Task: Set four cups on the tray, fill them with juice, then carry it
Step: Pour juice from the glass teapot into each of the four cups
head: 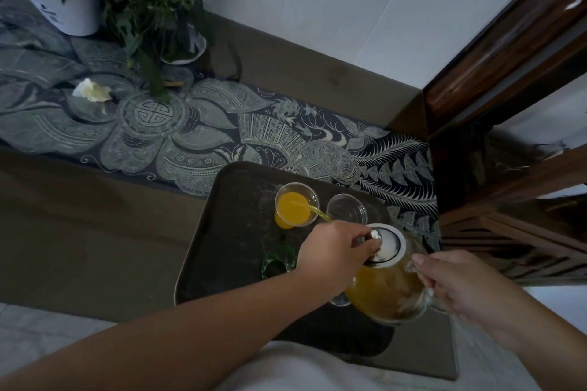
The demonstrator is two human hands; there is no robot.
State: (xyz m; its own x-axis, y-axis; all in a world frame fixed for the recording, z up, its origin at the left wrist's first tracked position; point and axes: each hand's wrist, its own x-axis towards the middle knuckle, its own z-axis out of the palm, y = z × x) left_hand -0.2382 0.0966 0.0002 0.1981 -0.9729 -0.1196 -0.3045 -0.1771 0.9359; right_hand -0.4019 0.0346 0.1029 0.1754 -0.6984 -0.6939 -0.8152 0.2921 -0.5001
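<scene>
A dark tray (235, 200) lies on the brown table. On it stand a clear cup (295, 209) holding orange juice, an empty clear cup (347, 209) beside it to the right, and a green cup (279, 261) nearer to me. A fourth clear cup (339, 299) peeks out under my left wrist. My right hand (460, 282) grips the handle of a glass pitcher (386, 289) of juice, tilted left. A thin stream (313, 209) runs from its spout into the filled cup. My left hand (336, 251) pinches the knob of the pitcher's lid (392, 244).
A patterned dark runner (190, 130) crosses the table behind the tray. Two potted plants (152, 16) and a crumpled white tissue (90, 90) sit at the far left. A dark wooden shelf unit (508, 105) stands close on the right against the white wall.
</scene>
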